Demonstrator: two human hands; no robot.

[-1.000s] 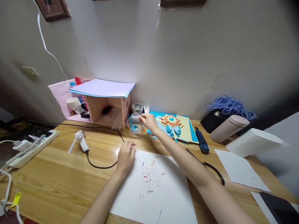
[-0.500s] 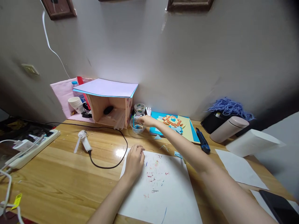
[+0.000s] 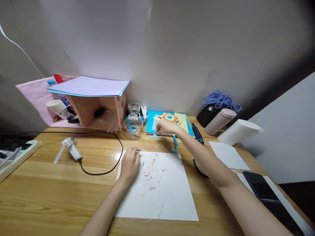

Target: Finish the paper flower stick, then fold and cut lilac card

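Note:
My left hand (image 3: 130, 164) lies with relaxed, slightly curled fingers on the upper left corner of a white sheet of paper (image 3: 172, 193), which bears coloured marks. Farther off, my right hand (image 3: 166, 127) points its closed fingers downward at the front edge of a stack of coloured paper (image 3: 150, 124). Whatever those fingers may hold is hidden. Just below them is a small light-blue paper triangle (image 3: 154, 136). An orange cut-paper flower (image 3: 169, 117) tops the stack. To the left stands a clear plastic bowl (image 3: 133, 126) with blue scraps inside.
A glue gun (image 3: 72, 149) with a black cord lies at left, before an open pink box (image 3: 120, 111). Tape rolls (image 3: 134, 107) and markers stand behind the bowl. A utility knife (image 3: 197, 133), a thermos (image 3: 220, 121), a paper roll (image 3: 238, 131) and a phone (image 3: 261, 185) are at right.
My right hand has left the plastic bowl and moved right, to the front of the coloured paper stack. My left hand stays on the sheet. The view has turned to the right.

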